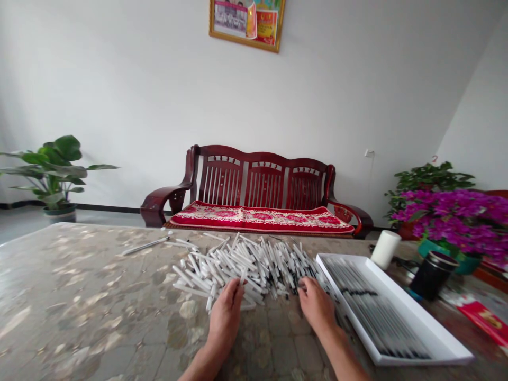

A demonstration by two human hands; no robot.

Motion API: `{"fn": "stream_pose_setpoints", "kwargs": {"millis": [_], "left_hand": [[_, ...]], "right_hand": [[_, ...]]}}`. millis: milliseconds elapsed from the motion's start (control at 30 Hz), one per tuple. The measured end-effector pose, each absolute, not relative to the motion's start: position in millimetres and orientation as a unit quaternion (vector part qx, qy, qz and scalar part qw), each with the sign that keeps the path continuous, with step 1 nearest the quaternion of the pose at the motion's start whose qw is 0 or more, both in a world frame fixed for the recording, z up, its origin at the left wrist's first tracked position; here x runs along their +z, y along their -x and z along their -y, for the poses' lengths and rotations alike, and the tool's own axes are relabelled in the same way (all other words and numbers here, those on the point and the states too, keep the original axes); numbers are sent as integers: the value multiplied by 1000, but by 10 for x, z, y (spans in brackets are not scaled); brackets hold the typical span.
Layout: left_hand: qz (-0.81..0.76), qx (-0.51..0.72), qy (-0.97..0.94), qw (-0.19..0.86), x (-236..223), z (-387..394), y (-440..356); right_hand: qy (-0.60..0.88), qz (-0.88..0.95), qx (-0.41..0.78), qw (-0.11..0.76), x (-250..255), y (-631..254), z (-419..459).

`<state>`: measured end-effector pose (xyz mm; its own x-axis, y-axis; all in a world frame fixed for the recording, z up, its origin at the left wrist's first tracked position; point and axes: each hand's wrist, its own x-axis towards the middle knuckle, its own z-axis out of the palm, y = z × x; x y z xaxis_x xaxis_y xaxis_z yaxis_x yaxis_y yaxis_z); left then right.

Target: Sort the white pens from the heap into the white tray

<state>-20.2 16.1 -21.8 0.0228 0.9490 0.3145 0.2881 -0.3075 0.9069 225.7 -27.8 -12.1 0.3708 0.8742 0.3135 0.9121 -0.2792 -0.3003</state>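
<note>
A wide heap of whitish, see-through plastic pen parts (222, 264), some with dark ends, lies in the middle of the table. At its near edge my left hand (227, 307) pinches a short whitish pen part (243, 276) that sticks up from the fingertips. My right hand (316, 302) is at the heap's near right side, fingers curled together beside dark-ended pieces; what they hold, if anything, is hidden. To the right of that hand stands a shallow white box (448, 352) with rows of clear, dark-tipped pens (381, 312) inside.
A white roll (386, 248), a black cup (433, 276) and purple potted flowers (456, 222) stand beyond the box. A red packet (482, 320) lies at the right. Several loose pen parts (145, 245) lie left of the heap. Behind the table (99, 296) is a wooden bench (262, 185).
</note>
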Motion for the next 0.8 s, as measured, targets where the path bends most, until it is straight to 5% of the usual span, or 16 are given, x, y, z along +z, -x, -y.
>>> {"fn": "stream_pose_setpoints", "kwargs": {"millis": [267,800], "left_hand": [[-498,293,-809,104,-110,-101,312],[-488,294,-821,36,-122,-85,273]], "right_hand": [[823,562,-58,57,22,-2195,236],[824,566,2,-26,268,-2239,339]]}}
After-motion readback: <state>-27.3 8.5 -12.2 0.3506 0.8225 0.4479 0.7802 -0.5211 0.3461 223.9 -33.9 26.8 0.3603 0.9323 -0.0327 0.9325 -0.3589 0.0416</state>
